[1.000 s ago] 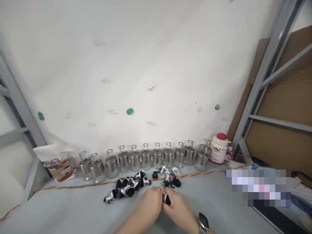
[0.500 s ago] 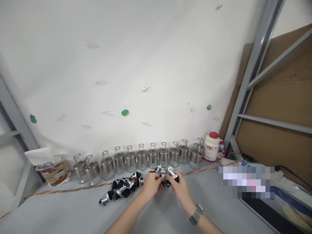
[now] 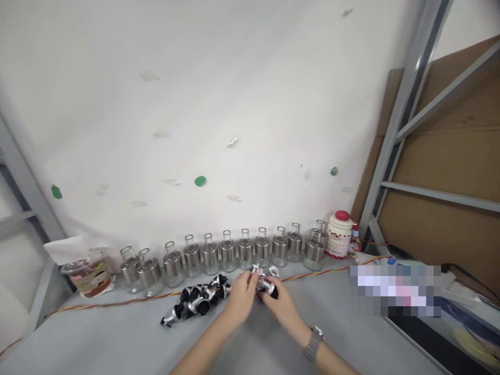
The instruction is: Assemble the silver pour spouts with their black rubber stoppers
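My left hand (image 3: 241,296) is closed at the front of the bottle row, and its fingers cover most of a silver fitting (image 3: 255,268). Just beside it, my right hand (image 3: 283,304) grips a black-and-silver bottle pourer (image 3: 269,286). Fingertips of both hands come close together; whether the two pieces touch is hidden. Another silver fitting (image 3: 274,271) shows behind my right fingers. To the left lies a pile of black-and-silver bottle pourers (image 3: 201,304), tumbled on the grey table (image 3: 133,344).
Several glass bottles with steel sleeves (image 3: 228,255) stand in a row along the white wall. A red-and-yellow twisted wire (image 3: 113,303) runs before them. A cream jar with a red lid (image 3: 339,237) stands right; a plastic tub (image 3: 88,278) stands left. Metal frame posts (image 3: 398,125) flank the table.
My right hand has moved left with the pourer, closer to my left hand, and the pourer is turned. A silver fitting behind shows more clearly. The pile at left is unchanged.
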`<state>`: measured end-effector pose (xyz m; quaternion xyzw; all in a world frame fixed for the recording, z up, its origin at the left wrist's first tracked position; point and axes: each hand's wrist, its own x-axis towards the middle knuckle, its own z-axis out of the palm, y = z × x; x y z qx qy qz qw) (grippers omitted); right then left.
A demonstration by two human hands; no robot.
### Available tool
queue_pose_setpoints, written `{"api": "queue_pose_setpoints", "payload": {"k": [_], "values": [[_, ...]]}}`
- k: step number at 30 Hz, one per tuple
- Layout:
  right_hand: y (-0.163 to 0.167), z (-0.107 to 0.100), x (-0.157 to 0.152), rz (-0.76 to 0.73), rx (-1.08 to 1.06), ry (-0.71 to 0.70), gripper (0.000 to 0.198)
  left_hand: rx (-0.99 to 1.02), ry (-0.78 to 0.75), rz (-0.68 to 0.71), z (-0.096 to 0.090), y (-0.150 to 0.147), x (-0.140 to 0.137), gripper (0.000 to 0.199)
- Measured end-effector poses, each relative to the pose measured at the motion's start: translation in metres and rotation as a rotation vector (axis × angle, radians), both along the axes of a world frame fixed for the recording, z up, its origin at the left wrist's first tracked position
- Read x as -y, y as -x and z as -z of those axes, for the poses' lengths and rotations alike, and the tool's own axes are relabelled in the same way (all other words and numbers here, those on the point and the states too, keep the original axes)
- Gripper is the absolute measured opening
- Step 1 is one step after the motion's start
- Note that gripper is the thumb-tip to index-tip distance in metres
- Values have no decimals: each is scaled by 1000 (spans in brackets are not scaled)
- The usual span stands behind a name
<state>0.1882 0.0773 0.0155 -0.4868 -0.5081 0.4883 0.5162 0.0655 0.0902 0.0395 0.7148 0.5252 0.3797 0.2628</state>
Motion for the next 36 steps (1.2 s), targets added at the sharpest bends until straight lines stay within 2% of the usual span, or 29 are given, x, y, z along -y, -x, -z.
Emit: {"api": "queue_pose_setpoints", "payload": {"k": [6,10,11,14,16,21,26,29,33,36], "values": [[14,-5,15,-349,-45,107,44,-169,-148,10,-6,13,26,34],[12,-15,20,-495,-305,246,27,-265,-220,-96,-8,23,28,37],[12,-17,21,-507,-339,280,29,-290,-238,-117,-8,25,29,37],[14,-15,21,-497,-308,375,49,-380,-289,-136,-7,25,31,35],[17,-11,20,-442,-279,418,54,-441,-318,-115,-4,23,33,34],[19,1,13,-339,-266,413,51,-546,-362,-45,2,21,38,30],[16,5,9,-273,-260,334,47,-620,-344,-79,0,21,40,37],[17,5,8,-231,-254,268,48,-521,-269,11,-6,20,42,32],[17,2,7,-220,-262,217,50,-214,-143,138,-12,23,40,28],[15,-3,7,-236,-286,192,53,27,-99,113,-14,26,35,29]]}}
